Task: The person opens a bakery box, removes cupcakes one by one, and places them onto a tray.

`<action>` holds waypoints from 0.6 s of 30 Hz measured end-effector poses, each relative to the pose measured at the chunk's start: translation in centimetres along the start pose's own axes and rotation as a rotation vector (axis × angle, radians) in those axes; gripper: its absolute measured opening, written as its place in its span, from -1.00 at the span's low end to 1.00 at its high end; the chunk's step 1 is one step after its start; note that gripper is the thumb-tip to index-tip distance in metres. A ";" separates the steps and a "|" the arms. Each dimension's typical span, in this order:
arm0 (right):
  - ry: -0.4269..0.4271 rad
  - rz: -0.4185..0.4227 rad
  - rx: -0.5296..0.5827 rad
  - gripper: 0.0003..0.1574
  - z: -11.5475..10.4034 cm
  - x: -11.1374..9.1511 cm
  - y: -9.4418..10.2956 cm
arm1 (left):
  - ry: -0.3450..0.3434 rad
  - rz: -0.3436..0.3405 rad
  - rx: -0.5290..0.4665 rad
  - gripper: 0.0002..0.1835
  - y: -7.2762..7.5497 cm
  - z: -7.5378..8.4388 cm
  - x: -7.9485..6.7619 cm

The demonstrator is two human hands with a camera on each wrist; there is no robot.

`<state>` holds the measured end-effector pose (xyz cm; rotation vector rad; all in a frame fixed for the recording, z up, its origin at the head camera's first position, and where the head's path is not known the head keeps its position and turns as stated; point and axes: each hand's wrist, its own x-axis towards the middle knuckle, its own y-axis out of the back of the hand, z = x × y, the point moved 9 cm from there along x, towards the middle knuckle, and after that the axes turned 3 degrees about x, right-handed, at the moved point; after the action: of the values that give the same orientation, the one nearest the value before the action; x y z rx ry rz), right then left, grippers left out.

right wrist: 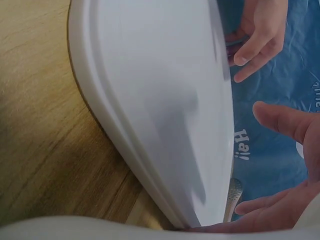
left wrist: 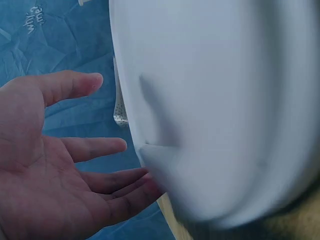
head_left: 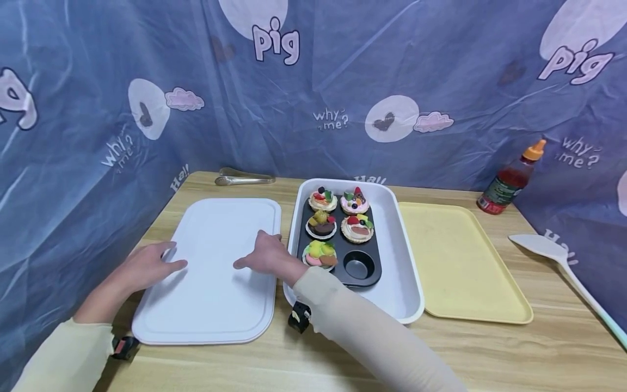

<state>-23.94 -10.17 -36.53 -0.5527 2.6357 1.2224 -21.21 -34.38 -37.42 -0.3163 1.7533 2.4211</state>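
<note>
Inspecting the left side of the tabletop (head_left: 235,370), we find a white board (head_left: 215,261) lying flat near the left edge, its long sides running from front to back. Our left hand (head_left: 142,267) is at the board's left edge, thumb and fingers spread apart; its grip is loose and holds nothing. Our right hand (head_left: 269,254) is at the board's right edge with the fingers extended, and its grip is likewise relaxed and free of any object. We cannot tell whether the fingertips of either hand touch the board.

Just right of the board, towards the middle of the tabletop, we record a deep white tray (head_left: 395,261). Inside it sits a dark muffin pan (head_left: 359,267), with tarts (head_left: 357,228) in five of its six cups. Our right sleeve (head_left: 372,326) passes over the tray's near left corner.

We note metal tongs (head_left: 245,178) lying along the back edge, near the back left corner. A yellow tray (head_left: 455,261) lies flat to the right of the white one. A sauce bottle (head_left: 509,182) stands near the back right corner, and a white spoon (head_left: 541,246) lies along the right edge. A blue printed curtain (head_left: 303,81) hangs behind the back edge.
</note>
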 end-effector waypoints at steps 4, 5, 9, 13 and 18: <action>-0.003 0.001 0.004 0.12 0.0 -0.1 0.0 | -0.002 -0.007 -0.006 -0.07 0.0 0.2 -0.2; -0.005 0.001 0.006 0.12 0.0 -0.1 0.1 | -0.004 -0.006 -0.009 -0.07 0.0 0.2 -0.3; -0.014 0.008 0.010 0.13 0.1 0.0 0.1 | -0.012 -0.017 -0.032 -0.06 -0.1 0.5 -0.3; 0.006 0.019 0.008 0.16 -0.1 -0.1 0.3 | -0.015 -0.016 -0.040 -0.08 0.1 0.8 -0.1; 0.076 0.042 0.033 0.16 -0.7 -0.4 1.0 | -0.070 0.026 -0.031 -0.13 0.8 1.8 0.0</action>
<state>-23.96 -10.00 -35.29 -0.5517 2.7385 1.1903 -21.55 -32.90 -36.19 -0.2110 1.7022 2.4481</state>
